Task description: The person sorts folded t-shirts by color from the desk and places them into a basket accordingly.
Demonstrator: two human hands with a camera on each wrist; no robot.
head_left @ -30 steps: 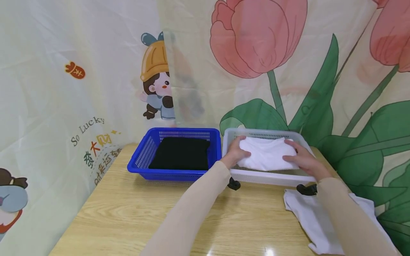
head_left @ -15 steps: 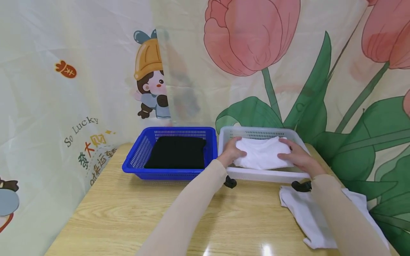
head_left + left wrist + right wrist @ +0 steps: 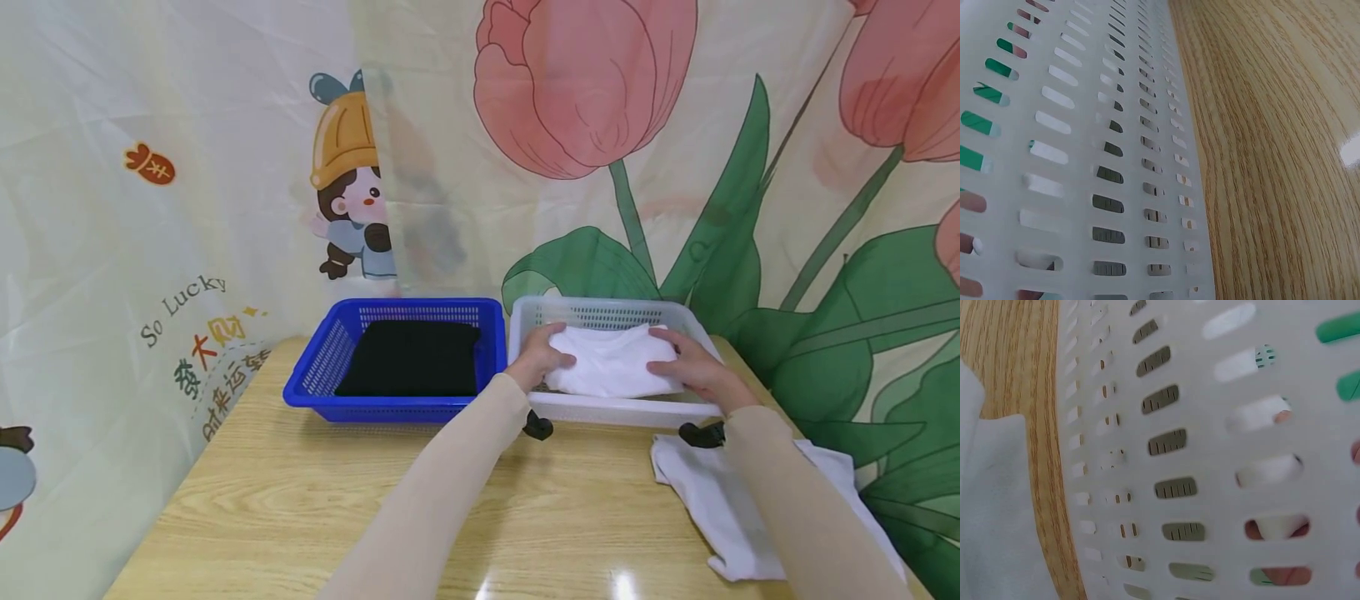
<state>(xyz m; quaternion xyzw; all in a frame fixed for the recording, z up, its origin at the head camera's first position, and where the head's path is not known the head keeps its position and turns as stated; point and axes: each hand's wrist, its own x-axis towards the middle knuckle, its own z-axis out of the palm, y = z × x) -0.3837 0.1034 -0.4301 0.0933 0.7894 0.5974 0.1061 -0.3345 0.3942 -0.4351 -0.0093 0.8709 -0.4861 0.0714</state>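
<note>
A folded white shirt (image 3: 611,362) lies level inside the white basket (image 3: 622,410). My left hand (image 3: 542,356) grips the shirt's left end, with the thumb on top. At the opposite end my right hand (image 3: 696,367) holds it between thumb and fingers. In the left wrist view the slotted basket wall (image 3: 1085,169) hides most of that hand. The right wrist view likewise looks through the basket wall (image 3: 1207,450), with bits of fingers and white cloth showing in the slots. Whether the shirt touches the basket floor I cannot tell.
A blue basket (image 3: 393,402) with folded black cloth (image 3: 412,358) stands directly left of the white one. Another white garment (image 3: 738,500) lies on the wooden table (image 3: 360,492) under my right forearm. A printed curtain (image 3: 450,150) hangs behind.
The head view has turned slightly right, so everything sits a little further left. Both hands keep their hold on the shirt, which appears to have settled very slightly lower in the basket.
</note>
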